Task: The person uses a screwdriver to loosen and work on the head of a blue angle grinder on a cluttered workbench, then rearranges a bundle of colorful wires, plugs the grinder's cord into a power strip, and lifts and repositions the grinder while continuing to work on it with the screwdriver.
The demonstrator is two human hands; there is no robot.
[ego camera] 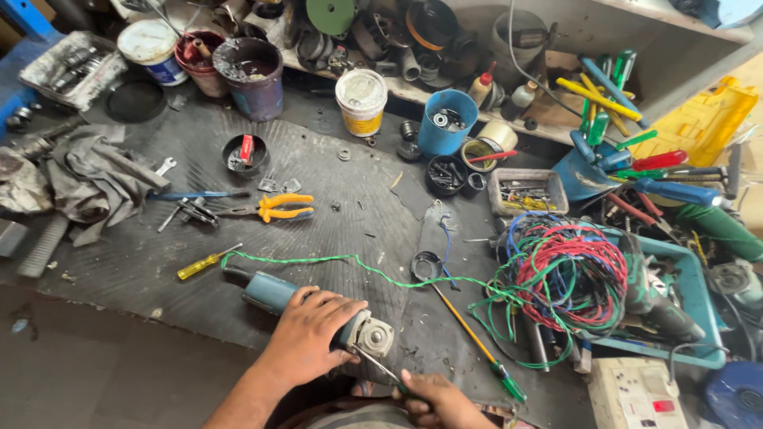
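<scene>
While the left hand [311, 335] lies wrapped over the body of a blue-grey angle grinder [274, 294], the tool rests on the dark rubber mat [143, 262] at the near edge of the table [95, 373]. Long axis of grinder: runs left-to-right, slightly down toward the right; handle end pokes out left of the hand, metal gear head [373, 338] shows just right of it. Fingers closed over the housing, a full hold from above.

Right hand [433, 401] sits lower, near the bottom edge, closed on the green handle of a screwdriver [380, 367]. Its thin shaft angles up-left, tip at or touching the gear head; exact contact too small to tell. So the head lies up and left of the right hand, close by; left hand is directly on the tool.

A green wire [318, 259] trails across the mat past the grinder to a tangle of red, blue and green wires [568, 274] at right. A second long screwdriver, orange shaft with green handle [477, 342], lies diagonally just beside the head.

Containers:
- blue tray [699, 298], right: another power tool, part of the wire tangle spilling over its rim.
- blue cup [445, 121]: small metal parts.
- small grey tray [528, 191]: screws and bits.
- black round dish [245, 154]: a red-and-white item.
- purple bucket [253, 75]: dark residue, contents unclear.

Yellow-handled pliers [274, 209] and a small yellow screwdriver [203, 263] lie well apart, up and left.
</scene>
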